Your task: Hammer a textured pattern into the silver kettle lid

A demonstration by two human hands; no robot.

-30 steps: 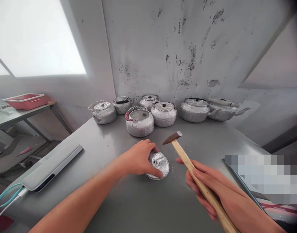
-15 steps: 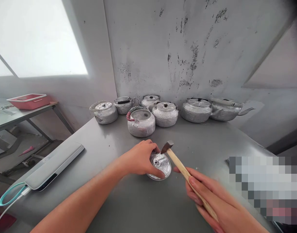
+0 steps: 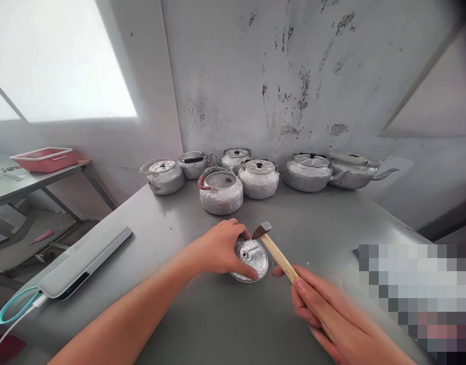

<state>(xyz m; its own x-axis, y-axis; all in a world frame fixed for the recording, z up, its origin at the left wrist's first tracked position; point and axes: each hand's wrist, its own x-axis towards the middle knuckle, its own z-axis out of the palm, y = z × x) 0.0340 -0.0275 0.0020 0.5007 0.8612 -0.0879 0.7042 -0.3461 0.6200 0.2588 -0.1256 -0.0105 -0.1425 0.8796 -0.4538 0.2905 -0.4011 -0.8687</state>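
Note:
My left hand (image 3: 223,248) grips a round, dented silver kettle lid (image 3: 258,257) by its edge, thumb across the near side and fingers round the far side. The lid is on or just over the grey table, with a small knob or hole showing on its face. A hammer (image 3: 280,254) with a pale wooden handle is in my right hand (image 3: 327,309), its metal head above the lid's far right edge. Whether the head touches the lid I cannot tell. Just beyond the lid stands a lidless kettle (image 3: 222,198) with a red and green wrapped handle.
Several silver kettles (image 3: 259,183) line the back of the table (image 3: 225,324) by the stained wall. A long pale device (image 3: 86,258) with a cable lies on the left. Farther left, a side table holds a pink basket (image 3: 46,161). A blurred-out patch (image 3: 423,294) covers the right edge.
The hammer and my right hand have shifted very slightly, and the hammer's head is tilted a little differently. My left hand keeps its hold on the lid.

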